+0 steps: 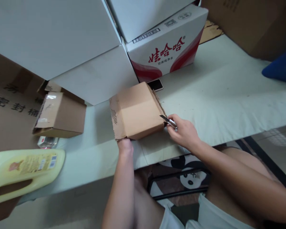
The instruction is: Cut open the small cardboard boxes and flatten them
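A brown cardboard box (140, 111) is positioned on the cloth-covered surface (231, 92), near its front edge and directly ahead of the person. A utility knife (170, 122) is held in the right hand (186, 132); its handle is pinched between the fingers. The blade is extended and pointed toward the box, with its tip seen over the box's right end. Contact between blade and cardboard cannot be confirmed.

The left hand (125, 144) is placed at the near left corner of the box, below a printed end flap. Its fingers are concealed by the box, so whether they are spread or pressed together cannot be determined. A ragged corrugated edge is exposed at the right end.

A smartphone (158, 84) is laid behind the box and is partly covered by it in this view. Behind the phone, a white-and-red drinking water carton (168, 57) is set beside large white boxes (85, 74). To the left, a smaller taped cardboard box (70, 111) and a pale yellow handled bottle (47, 162) are located.
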Demonstrator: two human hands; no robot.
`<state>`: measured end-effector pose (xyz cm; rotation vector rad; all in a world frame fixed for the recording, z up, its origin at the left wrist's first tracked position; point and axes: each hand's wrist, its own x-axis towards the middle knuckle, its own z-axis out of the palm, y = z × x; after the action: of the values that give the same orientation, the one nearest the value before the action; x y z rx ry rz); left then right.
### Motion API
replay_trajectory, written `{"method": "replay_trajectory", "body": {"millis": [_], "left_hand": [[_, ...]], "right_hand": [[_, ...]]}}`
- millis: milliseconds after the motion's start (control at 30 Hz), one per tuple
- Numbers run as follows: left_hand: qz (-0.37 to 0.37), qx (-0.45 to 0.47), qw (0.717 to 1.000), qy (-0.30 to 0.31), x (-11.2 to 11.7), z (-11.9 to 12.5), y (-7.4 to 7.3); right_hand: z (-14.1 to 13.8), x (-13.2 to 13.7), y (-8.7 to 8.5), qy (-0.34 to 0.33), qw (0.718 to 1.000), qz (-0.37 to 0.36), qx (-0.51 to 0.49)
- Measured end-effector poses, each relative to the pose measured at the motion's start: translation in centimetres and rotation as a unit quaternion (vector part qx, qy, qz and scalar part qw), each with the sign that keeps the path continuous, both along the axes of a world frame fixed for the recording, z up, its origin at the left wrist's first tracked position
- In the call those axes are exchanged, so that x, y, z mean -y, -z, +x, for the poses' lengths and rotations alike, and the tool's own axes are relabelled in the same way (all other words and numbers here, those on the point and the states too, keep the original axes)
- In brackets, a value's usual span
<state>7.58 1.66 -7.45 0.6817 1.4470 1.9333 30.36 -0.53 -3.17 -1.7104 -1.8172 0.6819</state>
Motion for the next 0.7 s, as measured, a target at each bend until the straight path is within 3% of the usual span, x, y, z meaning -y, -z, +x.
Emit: {"method": "replay_trajectory", "body": {"millis": [200,367,567,700], "left_hand": [[0.012,0.034,0.998,-0.044,-0.4,0.1,-0.3],[0.008,0.09,0.996,-0.016,-0.4,-0.3,-1.7],[-0.024,0.16,0.987,0.017,-0.1,-0.3,-3.2],[-0.003,0.16,0.987,0.019,-0.4,-0.3,-3.4]], "right_hand": [[-0.1,-0.1,0.3,-0.007,1.0,0.022,-0.009],[0.1,-0.7,0.5,0.018,0.996,0.064,-0.062],[0.7,-1.5,1.5,0.015,0.999,-0.031,0.03],[0.6,-1.4,2.1,-0.011,0.996,0.018,0.083]]}}
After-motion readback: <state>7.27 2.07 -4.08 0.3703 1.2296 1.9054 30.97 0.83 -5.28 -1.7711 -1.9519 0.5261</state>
